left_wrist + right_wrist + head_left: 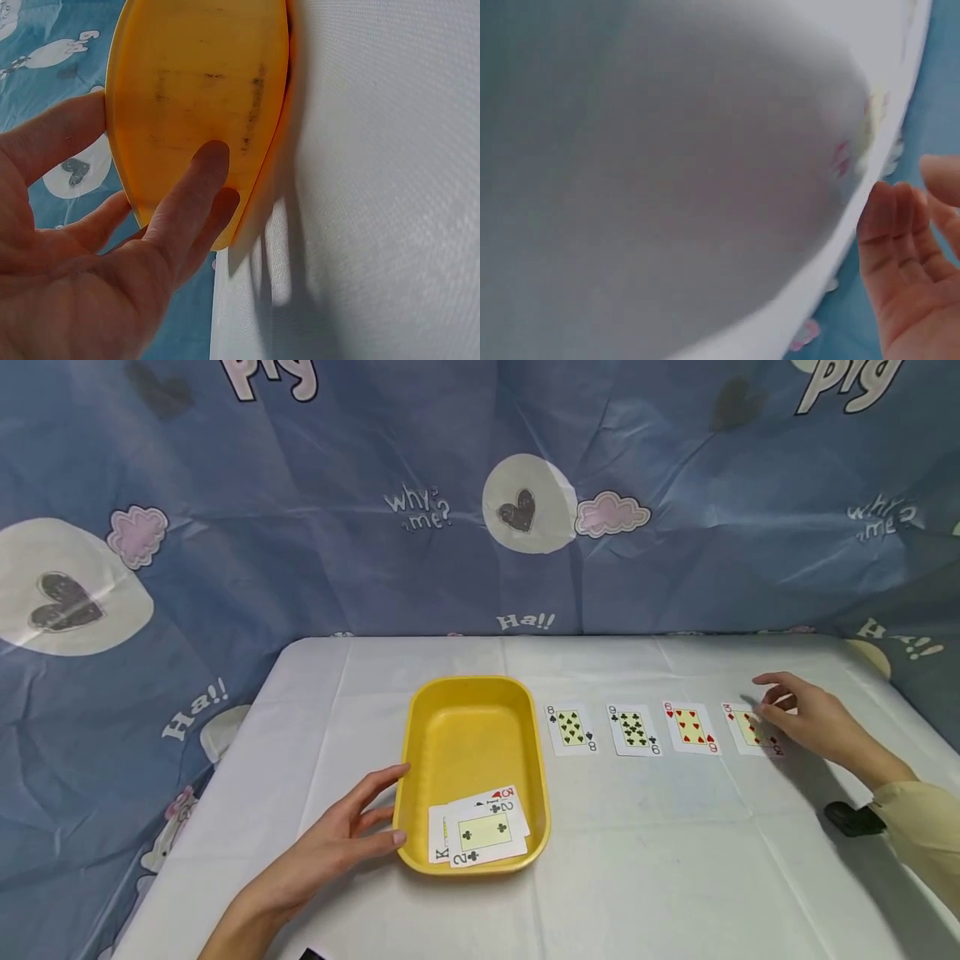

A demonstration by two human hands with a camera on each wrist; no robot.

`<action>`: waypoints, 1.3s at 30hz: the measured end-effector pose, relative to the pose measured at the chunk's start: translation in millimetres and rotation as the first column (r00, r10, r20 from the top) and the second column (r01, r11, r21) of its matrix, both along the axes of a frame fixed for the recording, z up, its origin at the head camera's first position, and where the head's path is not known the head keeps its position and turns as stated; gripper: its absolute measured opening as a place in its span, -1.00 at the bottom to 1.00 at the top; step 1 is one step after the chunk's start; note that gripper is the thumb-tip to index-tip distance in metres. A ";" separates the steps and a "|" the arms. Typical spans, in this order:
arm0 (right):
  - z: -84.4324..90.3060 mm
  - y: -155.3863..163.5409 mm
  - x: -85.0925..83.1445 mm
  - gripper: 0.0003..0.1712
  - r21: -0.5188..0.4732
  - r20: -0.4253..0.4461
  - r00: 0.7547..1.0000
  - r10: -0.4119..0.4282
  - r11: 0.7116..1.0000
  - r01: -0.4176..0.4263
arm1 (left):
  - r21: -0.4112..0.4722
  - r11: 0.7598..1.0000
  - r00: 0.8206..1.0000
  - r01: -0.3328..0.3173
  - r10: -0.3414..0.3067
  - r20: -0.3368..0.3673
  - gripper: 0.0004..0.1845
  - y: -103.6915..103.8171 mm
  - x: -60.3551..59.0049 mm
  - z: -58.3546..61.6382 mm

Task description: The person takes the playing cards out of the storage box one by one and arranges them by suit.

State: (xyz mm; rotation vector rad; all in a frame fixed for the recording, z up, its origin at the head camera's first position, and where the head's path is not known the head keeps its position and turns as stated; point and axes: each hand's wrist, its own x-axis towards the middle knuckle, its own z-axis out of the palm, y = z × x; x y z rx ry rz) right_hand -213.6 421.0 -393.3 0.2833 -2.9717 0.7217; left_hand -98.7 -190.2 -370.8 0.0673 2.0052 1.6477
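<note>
My left hand (330, 839) is at the left side of a yellow tray (538, 777), its extended fingertips touching the rim and outer wall. In the left wrist view the fingers (187, 191) lie against the yellow tray wall (195, 105). Inside the tray, overlapping cards include a two of clubs (483, 833) on top. My right hand (821, 722) hovers over or touches the right end of a red playing card (742, 727); the exact contact cannot be told. Its fingers (892, 232) bend loosely in the right wrist view, with nothing seen between them.
An eight of spades (570, 729), a nine of clubs (633, 730) and a six of hearts (691, 727) lie face up in a row right of the tray. A white cloth (637, 877) covers the table, with a blue printed sheet (375, 568) behind it.
</note>
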 end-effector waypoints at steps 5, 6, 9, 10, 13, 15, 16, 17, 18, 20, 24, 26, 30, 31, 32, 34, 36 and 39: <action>9.2 -18.2 3.6 -0.56 -0.084 -0.077 0.996 0.051 0.995 -0.057 | 0.000 1.000 1.000 0.007 -0.007 -0.003 -0.21 -0.7 0.3 0.4; 10.7 -23.1 4.2 -0.56 -0.106 -0.088 0.994 0.064 0.992 -0.073 | -0.001 1.000 1.000 0.007 -0.007 -0.003 -0.21 -0.7 0.5 0.5; 14.4 -39.6 6.1 -0.58 -0.181 -0.107 0.991 0.086 0.978 -0.104 | -0.008 1.000 1.000 -0.001 0.001 0.002 -0.21 -0.5 0.3 0.7; 15.6 -45.7 6.9 -0.58 -0.202 -0.112 0.989 0.101 0.972 -0.122 | -0.008 1.000 1.000 -0.004 0.004 0.005 -0.21 -0.7 0.4 0.7; 18.1 -63.0 8.9 -0.57 -0.267 -0.117 0.984 0.131 0.951 -0.159 | -0.008 1.000 1.000 -0.007 0.007 0.009 -0.21 -1.1 0.1 0.6; 19.3 -74.2 9.7 -0.57 -0.305 -0.125 0.980 0.152 0.934 -0.184 | -0.009 1.000 1.000 -0.006 0.006 0.008 -0.21 -1.2 -0.1 0.7; 19.9 -79.8 9.9 -0.57 -0.322 -0.132 0.978 0.164 0.926 -0.199 | -0.009 1.000 1.000 -0.006 0.006 0.007 -0.21 -1.1 -0.1 0.6; 20.5 -85.6 9.9 -0.58 -0.346 -0.134 0.977 0.166 0.916 -0.203 | -0.009 1.000 1.000 -0.006 0.006 0.006 -0.20 -1.1 0.0 0.6; 21.2 -91.2 9.8 -0.59 -0.360 -0.139 0.974 0.179 0.907 -0.218 | -0.011 1.000 1.000 -0.007 0.007 0.004 -0.20 -1.0 0.2 0.6; 22.4 -102.7 9.9 -0.60 -0.402 -0.141 0.971 0.195 0.885 -0.236 | -0.011 1.000 1.000 -0.009 0.009 0.004 -0.20 -0.8 0.7 0.7; 24.3 -124.9 10.4 -0.62 -0.477 -0.139 0.956 0.260 0.828 -0.295 | -0.001 1.000 1.000 0.008 -0.008 -0.013 -0.20 -1.4 2.4 0.8; 25.2 -135.9 10.9 -0.62 -0.515 -0.134 0.947 0.291 0.796 -0.317 | 0.006 1.000 1.000 0.020 -0.020 -0.022 -0.20 -1.9 2.6 0.8; 27.0 -157.2 11.6 -0.63 -0.571 -0.127 0.931 0.342 0.742 -0.350 | 0.016 0.999 0.999 0.031 -0.031 -0.028 -0.21 -2.3 2.0 0.6; 27.7 -162.4 11.9 -0.63 -0.576 -0.124 0.928 0.351 0.736 -0.355 | 0.017 0.999 0.999 0.032 -0.032 -0.028 -0.21 -2.3 1.7 0.4; 28.6 -167.5 11.9 -0.63 -0.579 -0.121 0.924 0.363 0.730 -0.362 | 0.020 0.999 0.999 0.033 -0.032 -0.028 -0.21 -2.2 1.5 0.4; 31.1 -177.4 12.0 -0.64 -0.583 -0.113 0.914 0.389 0.720 -0.378 | 0.024 0.999 0.999 0.034 -0.033 -0.026 -0.21 -2.1 1.3 0.1; 34.4 -187.1 12.2 -0.65 -0.587 -0.099 0.902 0.420 0.708 -0.394 | 0.023 0.999 0.999 0.032 -0.031 -0.024 -0.21 -2.2 1.3 -0.4; 40.9 -202.9 13.3 -0.68 -0.586 -0.081 0.877 0.473 0.689 -0.425 | 0.020 0.999 0.999 0.028 -0.027 -0.023 -0.20 -2.4 1.5 -0.9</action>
